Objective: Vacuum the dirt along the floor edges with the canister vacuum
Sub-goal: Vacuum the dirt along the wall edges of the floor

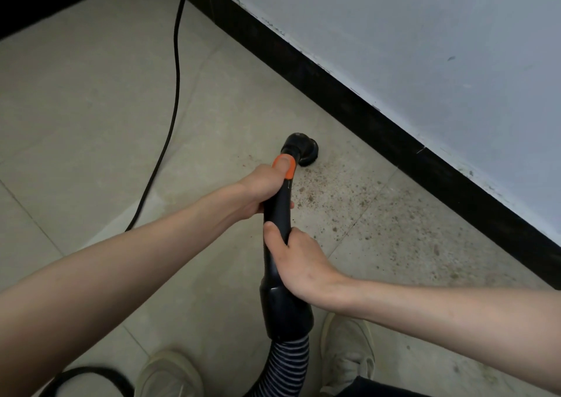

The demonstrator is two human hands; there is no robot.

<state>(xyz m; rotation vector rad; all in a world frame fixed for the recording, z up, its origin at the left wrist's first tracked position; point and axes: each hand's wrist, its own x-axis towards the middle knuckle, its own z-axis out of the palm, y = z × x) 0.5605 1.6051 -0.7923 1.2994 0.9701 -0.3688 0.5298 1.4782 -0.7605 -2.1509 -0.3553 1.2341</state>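
Note:
A black vacuum wand (pixel 277 211) with an orange collar (pixel 285 165) points down at the tiled floor. Its round brush nozzle (pixel 302 150) rests on the tile at the left edge of a patch of brown dirt (pixel 349 202). My left hand (pixel 261 190) grips the wand just below the orange collar, thumb on the collar. My right hand (pixel 299 263) grips the wand lower down, above the thick cuff. A ribbed striped hose (pixel 287 366) leaves the cuff toward the bottom of the view.
A black skirting board (pixel 394 135) runs diagonally under a pale wall (pixel 425 32), with dirt scattered along it. A black power cord (pixel 176 77) trails across the floor on the left. My two pale shoes (pixel 346 354) stand near the hose.

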